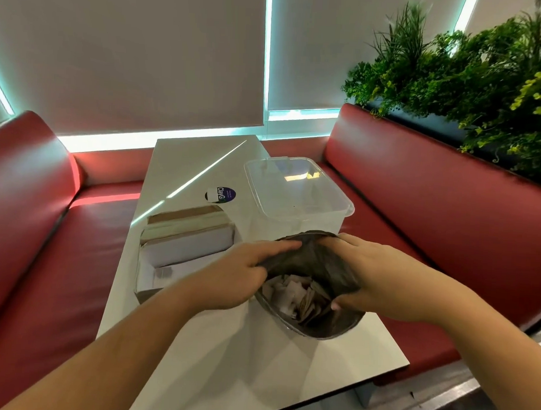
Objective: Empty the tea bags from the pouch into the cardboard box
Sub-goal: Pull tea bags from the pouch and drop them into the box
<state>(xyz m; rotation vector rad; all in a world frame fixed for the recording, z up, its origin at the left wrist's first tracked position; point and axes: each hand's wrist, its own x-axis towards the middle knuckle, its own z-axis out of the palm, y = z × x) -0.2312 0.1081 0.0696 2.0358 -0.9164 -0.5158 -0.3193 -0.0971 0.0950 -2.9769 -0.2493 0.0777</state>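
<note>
Head view, left to right: the box lies open on the white worktop, just left of the left hand. That hand's fingers pinch the pouch at its left rim, thumb tucked inside. Between the two hands the pouch mouth gapes, with tea bags heaped in it. The right hand pinches the right rim, fingers over the far edge, thumb on the near side. Beyond the fingers stands a clear tub, lidded. A round sticker lies left of it.
</note>
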